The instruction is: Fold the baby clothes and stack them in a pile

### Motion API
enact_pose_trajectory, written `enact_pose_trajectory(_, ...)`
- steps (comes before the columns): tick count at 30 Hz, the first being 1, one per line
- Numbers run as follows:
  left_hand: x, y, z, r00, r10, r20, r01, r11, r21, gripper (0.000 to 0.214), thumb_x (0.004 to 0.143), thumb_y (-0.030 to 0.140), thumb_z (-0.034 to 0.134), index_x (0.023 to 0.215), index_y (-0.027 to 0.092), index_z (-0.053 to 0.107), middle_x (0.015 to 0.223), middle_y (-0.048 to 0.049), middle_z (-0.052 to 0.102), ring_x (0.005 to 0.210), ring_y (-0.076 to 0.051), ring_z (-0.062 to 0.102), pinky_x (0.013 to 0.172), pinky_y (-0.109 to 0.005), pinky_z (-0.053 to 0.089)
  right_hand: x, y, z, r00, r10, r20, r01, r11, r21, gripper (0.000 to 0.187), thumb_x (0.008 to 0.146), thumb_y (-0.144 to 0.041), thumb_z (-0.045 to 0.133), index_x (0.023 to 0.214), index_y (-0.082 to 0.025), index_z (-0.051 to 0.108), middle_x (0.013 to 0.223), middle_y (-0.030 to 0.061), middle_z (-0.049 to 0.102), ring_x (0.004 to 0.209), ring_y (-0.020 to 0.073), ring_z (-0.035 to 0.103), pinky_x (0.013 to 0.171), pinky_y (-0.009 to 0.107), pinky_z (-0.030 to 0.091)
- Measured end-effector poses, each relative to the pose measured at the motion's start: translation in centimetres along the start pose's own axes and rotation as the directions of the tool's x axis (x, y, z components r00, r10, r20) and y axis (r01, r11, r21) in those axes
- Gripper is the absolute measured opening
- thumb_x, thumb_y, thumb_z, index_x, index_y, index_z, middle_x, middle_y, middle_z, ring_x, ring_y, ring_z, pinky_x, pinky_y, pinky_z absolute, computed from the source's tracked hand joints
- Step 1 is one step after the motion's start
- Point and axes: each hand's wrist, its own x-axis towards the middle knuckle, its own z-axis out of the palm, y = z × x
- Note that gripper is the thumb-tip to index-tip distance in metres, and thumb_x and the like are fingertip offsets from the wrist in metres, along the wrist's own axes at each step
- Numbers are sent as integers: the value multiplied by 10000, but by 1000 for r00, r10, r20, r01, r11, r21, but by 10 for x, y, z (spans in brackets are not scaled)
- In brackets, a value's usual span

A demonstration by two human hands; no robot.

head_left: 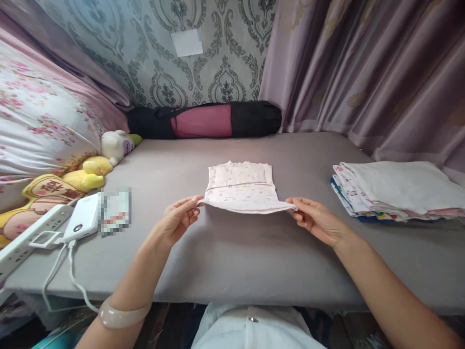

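A small pale pink patterned garment (241, 193) lies partly folded in the middle of the grey-covered surface (232, 266). Its far part is folded over on itself and rests flat. The near edge is lifted a little and stretched between both hands. My left hand (180, 216) pinches the left corner of that edge between thumb and fingers. At the opposite corner, my right hand (315, 219) pinches the cloth the same way. The exact kind of garment cannot be made out.
To the right is a stack of folded cloths (395, 189). On the left are a power strip (34, 235), a white power bank (83, 218) with cables, and plush toys (90, 172). A black and pink roll bag (203, 120) lies along the wall, beside curtains (363, 72).
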Motion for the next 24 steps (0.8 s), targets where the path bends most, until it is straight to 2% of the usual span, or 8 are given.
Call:
enact_pose_trajectory(4, 14, 2, 19, 995, 103, -13, -104, 980, -171, 207, 832, 279, 675, 985, 150, 725, 1073, -100, 721, 810, -125, 675, 663, -199, 534, 13, -9, 15, 997, -66, -36, 72, 969, 237, 144, 838, -311, 674, 943, -226, 724, 1028, 43, 708, 762, 113, 657, 551, 176, 523)
enact_pose_trajectory(7, 28, -2, 30, 987, 162, -21, -162, 955, -249, 204, 879, 281, 617, 1014, 152, 701, 1135, -104, 708, 974, -177, 688, 761, -241, 554, 23, -14, 25, 997, -72, -20, 75, 951, 299, 160, 889, -254, 576, 973, -227, 709, 1106, 44, 700, 904, 153, 691, 642, 215, 582)
enact_pose_trajectory(9, 39, -4, 37, 983, 179, -34, -181, 941, -285, 184, 898, 266, 588, 1000, 154, 691, 1131, -100, 708, 1011, -189, 682, 812, -266, 552, 30, -16, 30, 996, -84, -20, 86, 941, 326, 173, 895, -238, 551, 991, -223, 694, 1119, 51, 692, 959, 175, 692, 682, 244, 602)
enact_pose_trajectory(15, 77, -4, 51, 984, 145, -103, -171, 933, -318, 181, 946, 271, 517, 938, 165, 664, 1052, -78, 709, 973, -166, 682, 818, -260, 532, 64, -16, 39, 991, -126, -51, 136, 926, 351, 224, 901, -220, 508, 1087, -219, 633, 1232, 70, 633, 1104, 194, 650, 709, 253, 615)
enact_pose_trajectory(24, 121, 0, 66, 978, 131, -164, -179, 929, -325, 97, 926, 230, 556, 865, 176, 609, 865, -35, 679, 839, -134, 677, 833, -267, 522, 101, -25, 56, 981, -91, -173, 140, 946, 293, 359, 938, -215, 420, 1287, -209, 508, 1485, 112, 449, 1244, 167, 567, 904, 277, 557)
